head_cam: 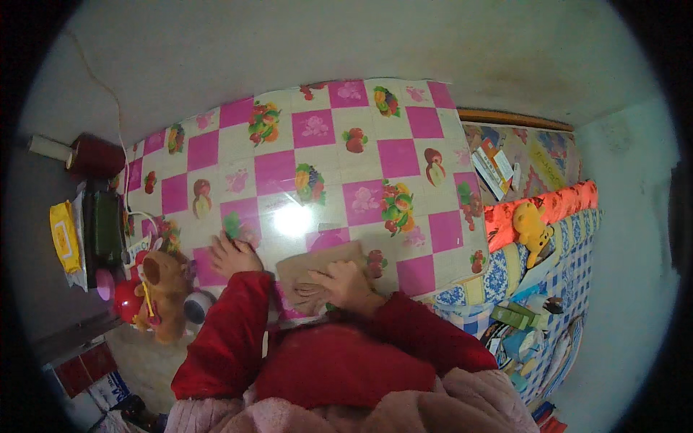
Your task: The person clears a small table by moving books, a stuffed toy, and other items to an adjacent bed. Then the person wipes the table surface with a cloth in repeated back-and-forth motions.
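Observation:
A tan cloth lies on the tabletop close to my body, its lower left part gathered in folds. My right hand rests on the cloth with its fingers curled into it. To the left, my left hand is laid on the plastic tablecloth with spread fingers and holds nothing. Pink and cream squares with printed fruit pattern the tablecloth. A bright light reflection shows just beyond my hands.
Left of the table are a brown plush animal, a red rounded object, a yellow packet and a dark red roll. On the right are a yellow plush toy, small boxes and a blue checked cloth.

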The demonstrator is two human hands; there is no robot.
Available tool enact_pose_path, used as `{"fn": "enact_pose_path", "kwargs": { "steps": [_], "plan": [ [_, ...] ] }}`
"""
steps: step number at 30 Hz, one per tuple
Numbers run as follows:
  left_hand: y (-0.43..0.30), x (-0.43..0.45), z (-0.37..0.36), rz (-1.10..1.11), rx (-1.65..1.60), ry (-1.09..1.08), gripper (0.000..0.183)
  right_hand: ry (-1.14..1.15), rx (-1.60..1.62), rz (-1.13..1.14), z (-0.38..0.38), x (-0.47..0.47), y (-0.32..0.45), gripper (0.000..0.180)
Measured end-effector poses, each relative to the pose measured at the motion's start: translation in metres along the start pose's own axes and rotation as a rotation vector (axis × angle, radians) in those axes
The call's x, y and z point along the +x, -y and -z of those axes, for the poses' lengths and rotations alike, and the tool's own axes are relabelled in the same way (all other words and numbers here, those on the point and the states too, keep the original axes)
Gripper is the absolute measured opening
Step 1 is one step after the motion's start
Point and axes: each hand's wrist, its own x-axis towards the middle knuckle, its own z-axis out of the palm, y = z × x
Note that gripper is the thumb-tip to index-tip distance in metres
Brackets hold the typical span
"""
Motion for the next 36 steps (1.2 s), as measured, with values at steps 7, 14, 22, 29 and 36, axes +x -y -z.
{"fn": "enact_pose_path", "kwargs": {
  "steps": [7, 14, 22, 29, 36],
  "plan": [
    [-0.003, 0.002, 0.012, 0.027, -0.059, 0.016, 0.048, -0.226, -0.437, -0.478, 0.079, -0.076, -0.116, 0.040],
    [-0.007, 0.003, 0.011, 0.011, -0.061, 0.022, 0.046, -0.402, -0.753, -0.760, 0.112, -0.111, -0.241, 0.049],
    [-0.009, 0.003, 0.013, 0.024, -0.096, 0.014, 0.048, -0.374, -0.593, -0.561, 0.074, 0.063, -0.238, 0.050],
    [-0.007, 0.002, 0.011, 0.053, -0.103, 0.038, 0.049, -0.153, -0.373, -0.399, 0.012, 0.192, -0.064, 0.046],
    [-0.011, 0.004, 0.032, 0.012, -0.142, 0.089, 0.051, 0.030, -0.108, -0.035, -0.032, 0.163, -0.001, 0.051]
  ]
}}
